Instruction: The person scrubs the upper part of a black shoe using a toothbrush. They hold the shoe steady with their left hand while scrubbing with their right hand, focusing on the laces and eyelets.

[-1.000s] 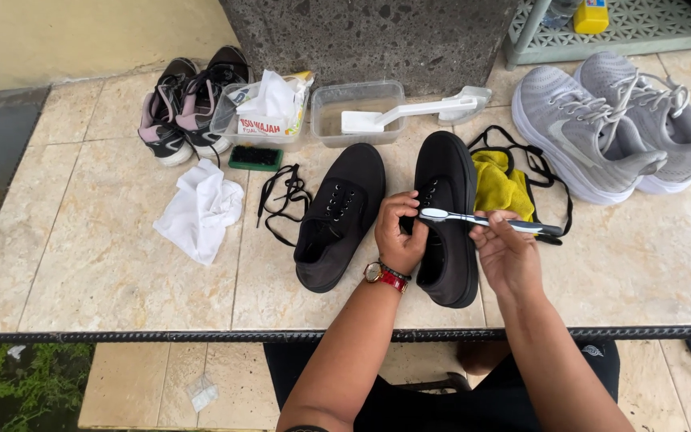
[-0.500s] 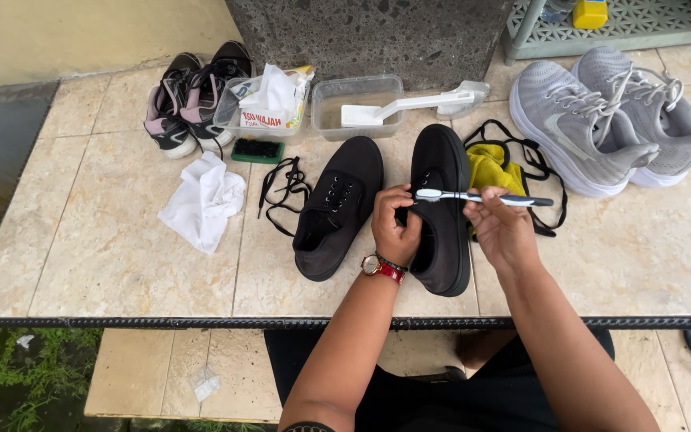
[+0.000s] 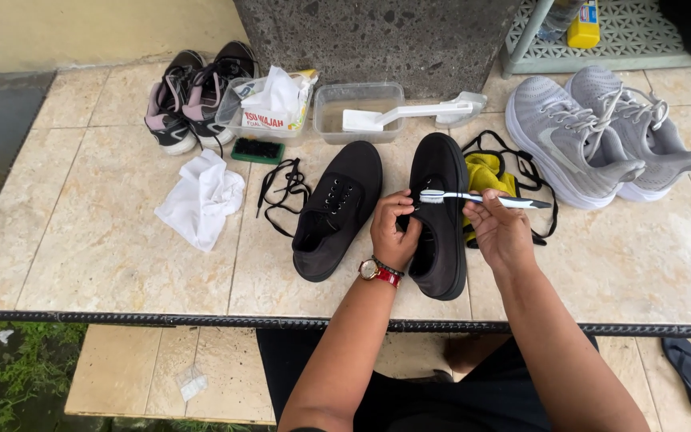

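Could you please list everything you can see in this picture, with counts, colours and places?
black shoes: two, black, middle of the tiled table; the right one under the hands
toothbrush: one, white, over the right black shoe
grey sneakers: two, grey, right side
dark sneakers: two, black and pink, back left
white cloth: one, left of the loose black laces
yellow cloth: one, right of the black shoes
clear tub: one, back middle, white brush across it
tiled table: one, beige
left hand: one, on the right black shoe, wristwatch on
right hand: one, grip on the toothbrush
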